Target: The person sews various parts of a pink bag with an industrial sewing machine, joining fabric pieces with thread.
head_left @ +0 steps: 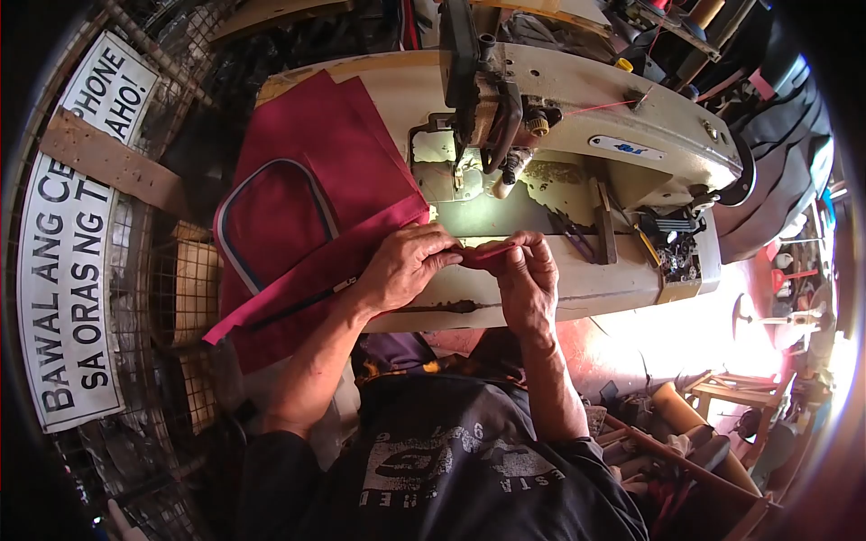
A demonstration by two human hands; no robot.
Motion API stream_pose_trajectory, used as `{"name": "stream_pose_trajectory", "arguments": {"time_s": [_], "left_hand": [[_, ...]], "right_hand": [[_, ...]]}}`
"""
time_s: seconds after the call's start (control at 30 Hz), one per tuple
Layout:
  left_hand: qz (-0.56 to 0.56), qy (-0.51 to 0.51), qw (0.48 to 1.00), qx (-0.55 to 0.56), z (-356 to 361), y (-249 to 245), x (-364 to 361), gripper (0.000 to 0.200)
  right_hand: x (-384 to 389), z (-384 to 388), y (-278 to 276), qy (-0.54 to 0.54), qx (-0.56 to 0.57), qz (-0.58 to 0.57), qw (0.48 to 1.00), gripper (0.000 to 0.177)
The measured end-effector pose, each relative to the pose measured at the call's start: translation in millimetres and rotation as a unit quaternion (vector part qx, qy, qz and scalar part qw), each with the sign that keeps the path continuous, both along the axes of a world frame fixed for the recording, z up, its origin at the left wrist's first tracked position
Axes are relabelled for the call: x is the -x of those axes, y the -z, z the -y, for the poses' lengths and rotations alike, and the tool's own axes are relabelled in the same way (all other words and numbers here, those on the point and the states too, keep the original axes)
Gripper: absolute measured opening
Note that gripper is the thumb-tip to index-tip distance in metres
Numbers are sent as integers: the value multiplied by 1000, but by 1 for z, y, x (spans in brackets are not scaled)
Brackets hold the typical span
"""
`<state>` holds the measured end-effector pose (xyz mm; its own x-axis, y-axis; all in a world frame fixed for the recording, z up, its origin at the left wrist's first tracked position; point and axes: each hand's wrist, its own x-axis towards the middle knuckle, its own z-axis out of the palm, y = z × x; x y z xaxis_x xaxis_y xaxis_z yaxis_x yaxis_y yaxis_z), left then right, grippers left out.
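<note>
Both hands meet in front of the sewing machine, just below its needle area. My left hand pinches the end of the red fabric between thumb and fingers. My right hand is closed on a folded edge of the same fabric, thumb on top. The rest of the fabric spreads over the machine table to the left, with a white and dark striped strap curved on it. A dark pen-like stick lies across the fabric beside my left wrist.
Scissors and a wooden-handled tool lie right of the needle area. A tray of small metal parts sits at the table's right end. Wire mesh with a lettered sign stands at the left. Rolls and wood are at lower right.
</note>
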<state>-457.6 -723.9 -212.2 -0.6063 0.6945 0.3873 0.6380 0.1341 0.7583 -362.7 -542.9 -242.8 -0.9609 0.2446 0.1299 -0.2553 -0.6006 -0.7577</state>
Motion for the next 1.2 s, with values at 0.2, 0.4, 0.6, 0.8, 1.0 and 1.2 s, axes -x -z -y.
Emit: {"name": "stream_pose_trajectory", "arguments": {"time_s": [0.2,0.4,0.6,0.8,1.0,1.2], "left_hand": [[51,4,997,66,-2,5,2,25],[147,28,984,92,0,6,15,29],[208,28,972,103,0,6,18,32],[225,47,970,76,0,10,22,32],[257,46,964,47,1,10,19,30],[261,50,963,54,2,14,21,30]], "right_hand": [[0,-4,6,71,-115,153,979,12],[0,-2,-7,48,-58,189,979,14],[4,-1,-5,53,-30,164,985,15],[4,-1,0,49,-23,153,987,17],[3,0,-4,44,4,160,986,19],[3,-1,-2,37,15,147,988,20]]}}
